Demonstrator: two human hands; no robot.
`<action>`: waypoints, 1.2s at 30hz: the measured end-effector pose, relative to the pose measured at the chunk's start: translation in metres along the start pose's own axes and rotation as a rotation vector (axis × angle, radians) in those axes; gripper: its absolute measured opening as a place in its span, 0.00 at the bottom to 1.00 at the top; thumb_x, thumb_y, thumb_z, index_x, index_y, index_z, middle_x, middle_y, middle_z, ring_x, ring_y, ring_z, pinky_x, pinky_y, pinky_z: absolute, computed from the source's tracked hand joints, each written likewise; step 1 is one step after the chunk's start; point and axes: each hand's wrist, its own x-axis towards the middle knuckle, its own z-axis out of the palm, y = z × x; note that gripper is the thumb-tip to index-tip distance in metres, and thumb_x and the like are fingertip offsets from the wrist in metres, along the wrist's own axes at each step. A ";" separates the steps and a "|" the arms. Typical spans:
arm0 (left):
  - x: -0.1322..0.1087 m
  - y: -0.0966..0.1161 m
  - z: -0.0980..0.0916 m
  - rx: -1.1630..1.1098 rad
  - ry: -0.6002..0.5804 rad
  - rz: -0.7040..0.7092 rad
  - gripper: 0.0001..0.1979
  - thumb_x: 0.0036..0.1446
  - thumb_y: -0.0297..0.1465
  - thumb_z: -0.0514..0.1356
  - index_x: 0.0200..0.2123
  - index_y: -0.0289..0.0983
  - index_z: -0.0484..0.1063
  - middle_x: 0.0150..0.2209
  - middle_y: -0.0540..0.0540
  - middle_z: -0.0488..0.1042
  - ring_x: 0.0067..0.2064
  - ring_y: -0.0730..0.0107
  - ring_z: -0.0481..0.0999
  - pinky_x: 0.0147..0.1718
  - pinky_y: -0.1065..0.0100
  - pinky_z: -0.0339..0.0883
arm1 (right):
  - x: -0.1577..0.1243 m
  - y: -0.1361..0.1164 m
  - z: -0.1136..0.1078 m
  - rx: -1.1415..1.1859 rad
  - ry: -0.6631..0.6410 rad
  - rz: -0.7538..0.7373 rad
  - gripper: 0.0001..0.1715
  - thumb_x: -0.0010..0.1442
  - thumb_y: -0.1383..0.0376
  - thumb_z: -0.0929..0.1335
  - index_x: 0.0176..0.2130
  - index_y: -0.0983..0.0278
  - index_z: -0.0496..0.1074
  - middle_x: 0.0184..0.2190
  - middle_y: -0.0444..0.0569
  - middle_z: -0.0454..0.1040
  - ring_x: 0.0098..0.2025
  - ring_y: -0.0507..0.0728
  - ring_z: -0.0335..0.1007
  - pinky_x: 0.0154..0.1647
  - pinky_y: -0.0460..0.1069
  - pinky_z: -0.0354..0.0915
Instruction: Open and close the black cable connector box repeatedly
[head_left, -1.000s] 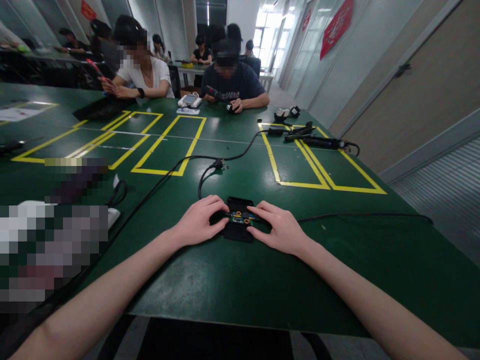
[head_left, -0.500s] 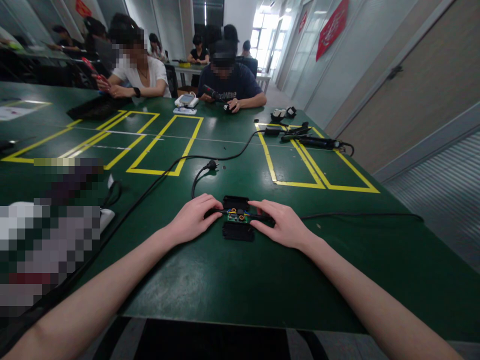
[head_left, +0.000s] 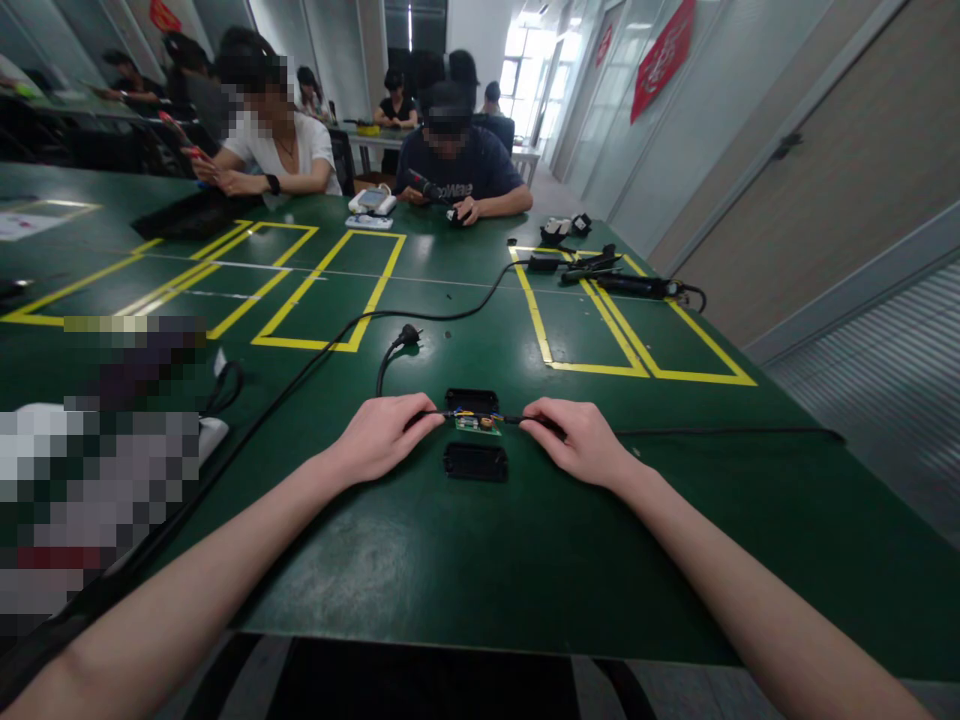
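Observation:
A small green circuit board [head_left: 480,425] with copper coils and coloured wires hangs between my hands, a black cable running out at each end. My left hand [head_left: 390,430] pinches the cable on the left, the one leading to a black power plug [head_left: 409,337]. On the other side my right hand [head_left: 574,432] grips the right cable [head_left: 720,432] close to the board. Just behind the board lies one black plastic case half [head_left: 471,398]. The other case half [head_left: 475,462] lies in front of it on the green table [head_left: 480,560].
Black tools and cable parts [head_left: 615,275] lie at the right back by yellow tape rectangles. A long black cable [head_left: 330,345] crosses the left side, beside blurred-out items [head_left: 97,480]. Two people sit opposite, with a white meter-like device [head_left: 372,201] near them.
My hands have raised the circuit board and tilted it, bringing it slightly away from the front case half. The right hand's fingers have closed on the cable. The plug has shifted left.

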 end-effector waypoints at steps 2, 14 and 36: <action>-0.002 0.002 -0.003 -0.026 -0.041 0.016 0.20 0.76 0.42 0.48 0.36 0.38 0.70 0.26 0.51 0.72 0.27 0.69 0.72 0.29 0.70 0.58 | -0.001 -0.001 -0.004 0.003 -0.007 -0.026 0.19 0.75 0.56 0.61 0.38 0.62 0.74 0.27 0.48 0.77 0.25 0.54 0.72 0.29 0.48 0.61; -0.005 0.009 0.000 -0.033 -0.150 0.113 0.25 0.76 0.40 0.41 0.26 0.39 0.60 0.21 0.52 0.62 0.23 0.70 0.65 0.27 0.68 0.52 | -0.003 -0.005 -0.006 -0.022 -0.082 -0.117 0.23 0.75 0.63 0.60 0.29 0.62 0.70 0.21 0.45 0.72 0.22 0.51 0.66 0.28 0.47 0.55; -0.003 0.007 0.007 0.009 0.066 0.016 0.17 0.69 0.38 0.57 0.29 0.37 0.73 0.27 0.50 0.73 0.29 0.71 0.71 0.30 0.70 0.59 | 0.001 -0.005 0.008 -0.155 -0.166 0.023 0.18 0.70 0.64 0.61 0.31 0.63 0.72 0.24 0.47 0.75 0.25 0.53 0.68 0.30 0.48 0.53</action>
